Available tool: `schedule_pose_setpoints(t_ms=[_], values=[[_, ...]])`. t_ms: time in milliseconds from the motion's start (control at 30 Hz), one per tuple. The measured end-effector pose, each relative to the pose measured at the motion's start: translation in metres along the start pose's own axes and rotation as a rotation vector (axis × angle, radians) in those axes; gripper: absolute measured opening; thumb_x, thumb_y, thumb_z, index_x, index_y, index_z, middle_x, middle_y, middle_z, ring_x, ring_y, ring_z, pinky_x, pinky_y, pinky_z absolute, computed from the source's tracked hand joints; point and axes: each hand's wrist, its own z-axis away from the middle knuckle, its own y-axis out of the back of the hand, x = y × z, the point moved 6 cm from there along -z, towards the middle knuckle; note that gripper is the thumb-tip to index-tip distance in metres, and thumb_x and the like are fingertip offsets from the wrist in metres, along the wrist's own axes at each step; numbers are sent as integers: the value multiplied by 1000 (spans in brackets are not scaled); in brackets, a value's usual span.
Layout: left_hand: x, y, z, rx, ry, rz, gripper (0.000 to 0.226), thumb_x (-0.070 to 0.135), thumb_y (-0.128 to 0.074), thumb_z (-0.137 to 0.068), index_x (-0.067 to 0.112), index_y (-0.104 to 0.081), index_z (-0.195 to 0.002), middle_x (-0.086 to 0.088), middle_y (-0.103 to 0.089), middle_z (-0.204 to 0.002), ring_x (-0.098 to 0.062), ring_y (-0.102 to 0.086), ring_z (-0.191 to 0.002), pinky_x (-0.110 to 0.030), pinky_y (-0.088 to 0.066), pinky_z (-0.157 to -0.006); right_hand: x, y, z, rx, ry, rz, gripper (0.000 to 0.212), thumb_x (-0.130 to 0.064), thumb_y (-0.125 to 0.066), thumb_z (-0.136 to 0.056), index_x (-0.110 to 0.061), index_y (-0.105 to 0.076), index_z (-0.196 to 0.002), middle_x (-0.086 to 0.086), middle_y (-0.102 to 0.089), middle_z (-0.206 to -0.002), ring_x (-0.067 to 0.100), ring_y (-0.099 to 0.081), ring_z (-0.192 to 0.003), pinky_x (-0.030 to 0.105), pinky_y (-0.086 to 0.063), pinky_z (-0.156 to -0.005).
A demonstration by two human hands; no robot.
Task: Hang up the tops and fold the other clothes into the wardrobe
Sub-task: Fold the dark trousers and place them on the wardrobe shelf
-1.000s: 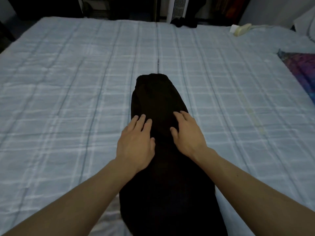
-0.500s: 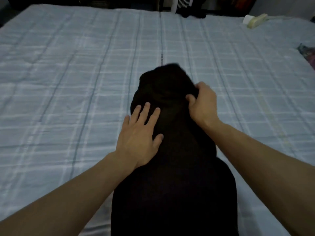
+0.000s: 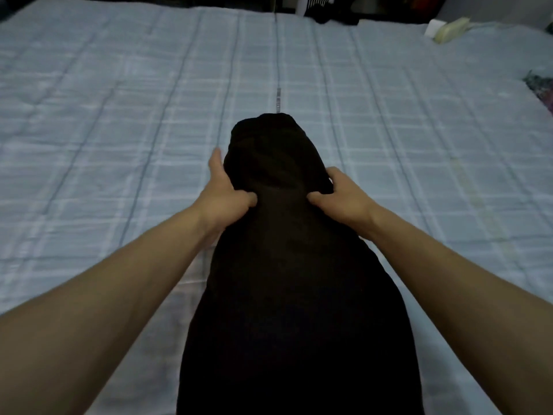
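A long black garment lies lengthwise on the bed, narrow at its far end and wide near me. My left hand grips its left edge close to the far end, thumb on top and fingers under the cloth. My right hand grips the right edge at the same height, thumb pressing into the fabric. Both sets of fingertips are hidden by the cloth.
The bed carries a pale blue checked cover. A white and cream object sits at the far right corner. A patterned purple cloth pokes in at the right edge. Dark furniture and a white fan stand beyond the bed.
Both hands lay flat on the garment a second ago. The right hand reached forward and took the right edge, then the left hand slid to the left edge and gripped it.
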Motion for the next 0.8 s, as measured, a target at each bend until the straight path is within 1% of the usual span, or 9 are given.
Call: schedule_pose_setpoints(t_ms=[67, 133, 167, 233, 333, 433, 533, 700, 800], values=[[-4, 1, -5, 12, 167, 195, 97, 20, -74, -82, 29, -12, -156, 10, -54, -125, -17, -60, -104, -32, -52, -76, 2, 3, -1, 2, -78, -88, 62, -19, -75, -83, -22, -44, -137, 4, -63, -117, 20, -67, -97, 40, -57, -90], [-7, 3, -9, -4, 298, 316, 75, 37, -81, -76, 18, -48, -141, 0, -67, -119, -20, -66, -101, -33, -53, -76, 5, 4, -1, 25, -145, -160, 70, -14, -82, -78, -19, -45, -138, 6, -64, -116, 23, -68, -95, 42, -59, -86], [-6, 4, -10, -7, 339, 341, 70, 38, -84, -73, 16, -56, -133, -4, -70, -117, -22, -68, -101, -34, -54, -77, 5, 4, -2, 35, -157, -185, 69, -12, -83, -77, -17, -48, -136, 6, -65, -113, 23, -69, -94, 40, -59, -84], [1, 8, -11, 23, 369, 330, 71, 25, -86, -71, 10, -55, -133, -9, -69, -112, -26, -68, -94, -33, -56, -63, 1, 7, -2, 54, -154, -217, 59, -7, -83, -74, -11, -57, -127, 6, -68, -103, 22, -70, -88, 38, -60, -79], [16, 14, -11, 80, 311, 274, 68, 6, -87, -66, 4, -57, -128, -9, -67, -101, -23, -67, -83, -24, -51, -42, -7, 18, 0, 79, -154, -251, 56, 0, -85, -70, -9, -65, -121, 9, -72, -105, 24, -71, -90, 43, -59, -87], [29, 20, -4, 77, 208, 236, 61, -1, -89, -58, 9, -65, -113, -5, -72, -101, -19, -70, -85, -24, -54, -54, -17, 30, 9, 79, -118, -253, 59, 5, -86, -65, -10, -67, -119, 7, -72, -107, 24, -71, -94, 42, -58, -89], [46, 26, 18, 39, 66, 230, 51, -6, -88, -56, 18, -68, -95, 7, -77, -84, -8, -74, -73, -16, -55, -55, -28, 41, 33, 93, -47, -257, 58, 7, -85, -65, -14, -68, -116, 1, -73, -106, 18, -70, -93, 36, -59, -87], [72, 30, 86, -36, -158, 164, 52, -10, -86, -59, 17, -70, -100, 6, -77, -92, -9, -74, -86, -18, -56, -63, -49, 54, 98, 82, 91, -189, 62, 13, -80, -65, -17, -64, -117, 0, -72, -108, 19, -69, -100, 41, -58, -89], [88, 31, 139, -105, -287, 84, 63, -2, -92, -55, 24, -67, -106, 9, -76, -99, -6, -72, -93, -17, -56, -67, -65, 60, 149, 27, 185, -85, 63, 4, -84, -63, -19, -61, -117, 0, -70, -110, 19, -67, -103, 43, -57, -92]])
